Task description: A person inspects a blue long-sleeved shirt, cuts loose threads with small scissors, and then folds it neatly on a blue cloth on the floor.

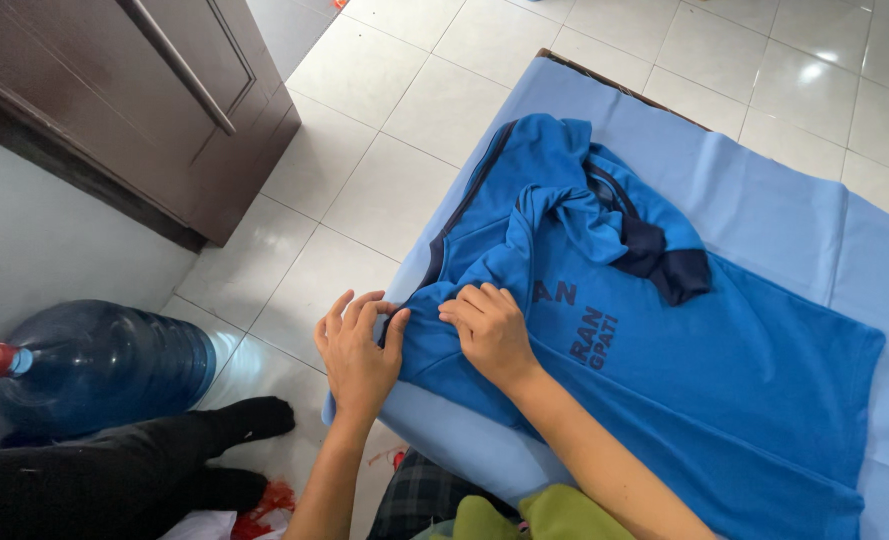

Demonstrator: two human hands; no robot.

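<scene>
A bright blue shirt (664, 350) with dark navy trim and dark printed lettering lies crumpled on a table covered by a light blue cloth (764, 190). My left hand (356, 345) pinches the shirt's edge at the near left corner of the table. My right hand (489, 330) rests just beside it, fingers curled into a fold of the same blue fabric. A navy cuff or collar (664, 260) is bunched in the middle of the shirt.
A large blue water jug (104, 365) with a red cap lies on the white tiled floor (384, 150) at the left. A dark brown cabinet (154, 110) stands behind it. A black-clad leg and foot (164, 455) stretch over the floor.
</scene>
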